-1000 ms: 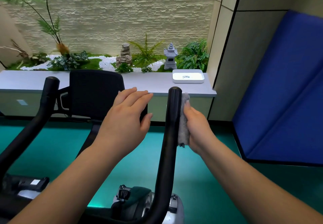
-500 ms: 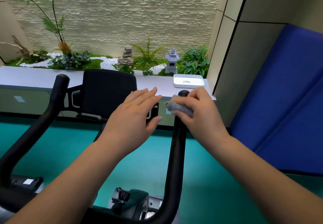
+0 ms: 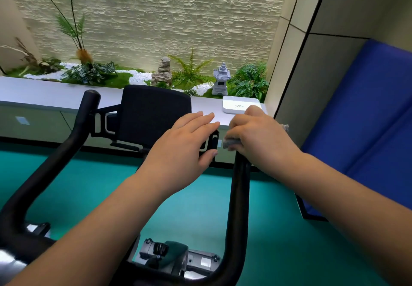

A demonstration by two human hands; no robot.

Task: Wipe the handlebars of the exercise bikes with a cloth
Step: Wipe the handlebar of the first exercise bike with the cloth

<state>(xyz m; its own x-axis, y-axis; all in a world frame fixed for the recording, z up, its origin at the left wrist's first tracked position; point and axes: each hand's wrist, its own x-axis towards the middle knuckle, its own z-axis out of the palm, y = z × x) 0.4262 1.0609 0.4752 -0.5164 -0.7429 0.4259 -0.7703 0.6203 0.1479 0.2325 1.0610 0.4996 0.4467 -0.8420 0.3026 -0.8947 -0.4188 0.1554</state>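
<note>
Head view: right hand (image 3: 260,136) curls over the grey cloth (image 3: 231,144), gripping it atop the right handlebar (image 3: 238,196); left hand (image 3: 185,147) hovers beside it, fingers straight.

Black handlebar (image 3: 238,196), grey cloth (image 3: 230,144), teal floor (image 3: 89,185)

No legible text anywhere. White tray (image 3: 241,104) on ledge (image 3: 44,94) bears small bluish mark — too blurred to read. Pale stickers on bike base (image 3: 205,262) and on cabinet front (image 3: 22,120) — blank or unreadable at this sharpness.
</note>
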